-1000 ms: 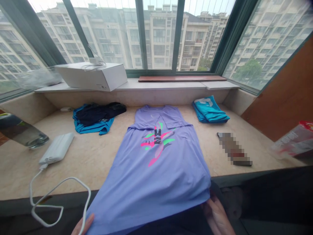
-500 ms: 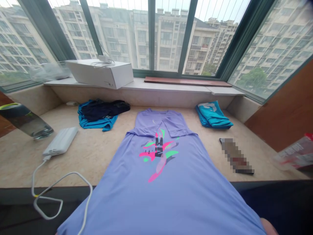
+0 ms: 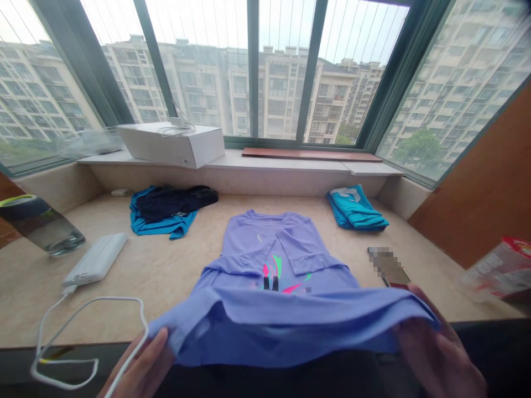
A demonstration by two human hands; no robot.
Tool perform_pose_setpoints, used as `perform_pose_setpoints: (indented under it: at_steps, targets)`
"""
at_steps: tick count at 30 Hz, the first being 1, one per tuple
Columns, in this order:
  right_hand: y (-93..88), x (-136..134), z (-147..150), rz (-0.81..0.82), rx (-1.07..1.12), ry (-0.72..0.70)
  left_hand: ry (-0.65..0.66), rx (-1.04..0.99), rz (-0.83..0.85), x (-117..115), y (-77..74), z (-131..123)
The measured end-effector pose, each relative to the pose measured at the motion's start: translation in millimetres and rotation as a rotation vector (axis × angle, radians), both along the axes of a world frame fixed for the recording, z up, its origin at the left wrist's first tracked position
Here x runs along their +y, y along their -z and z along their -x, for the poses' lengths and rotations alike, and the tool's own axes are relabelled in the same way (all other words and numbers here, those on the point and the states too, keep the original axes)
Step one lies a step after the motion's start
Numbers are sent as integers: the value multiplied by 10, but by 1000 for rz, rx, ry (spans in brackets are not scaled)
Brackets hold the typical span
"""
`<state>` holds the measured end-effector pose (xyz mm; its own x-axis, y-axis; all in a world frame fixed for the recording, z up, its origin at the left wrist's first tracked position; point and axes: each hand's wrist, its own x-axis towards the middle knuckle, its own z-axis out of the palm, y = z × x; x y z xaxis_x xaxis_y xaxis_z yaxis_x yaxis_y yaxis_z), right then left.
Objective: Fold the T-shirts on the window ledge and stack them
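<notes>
A lavender T-shirt (image 3: 265,237) with a pink, green and black print lies on the stone ledge, collar toward the window and sleeves turned in over its front. Its lower part is lifted and doubled up toward the print, partly covering it. My left hand (image 3: 149,356) grips the fabric at the left corner, fingers closed on it. At the right corner my right hand (image 3: 443,342) is closed round the cloth, somewhat blurred and partly behind the fabric. A white cable (image 3: 143,315) passes in front of my left hand.
At the left stand a water bottle (image 3: 41,224) and a white power bank (image 3: 97,258). Dark and blue clothes (image 3: 172,207) lie behind. A folded turquoise garment (image 3: 359,207), a partly blurred-out phone (image 3: 388,264) and a plastic bag (image 3: 493,271) are at the right. A white box (image 3: 170,145) sits on the sill.
Both hands have come up into view with the shirt's lower edge, raising it and folding it toward the print. The shirt's collar has slid slightly closer, and the view has tilted up.
</notes>
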<state>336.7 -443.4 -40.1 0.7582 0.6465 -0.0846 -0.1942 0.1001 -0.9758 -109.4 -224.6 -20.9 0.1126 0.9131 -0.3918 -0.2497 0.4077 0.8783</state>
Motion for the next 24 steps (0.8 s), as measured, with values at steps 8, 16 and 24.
perform_pose_setpoints:
  at_steps: [8, 16, 24]
  targets:
    - [-139, 1420, -596, 401, -642, -170, 235, 472, -423, 1168, -332, -765]
    - [125, 1675, -841, 560, -977, -7, 555, 1125, -1026, 1674, 53, -919]
    - [-79, 1813, -854, 367, -806, 6, 510, 1223, -1045, 1850, 52, -1052]
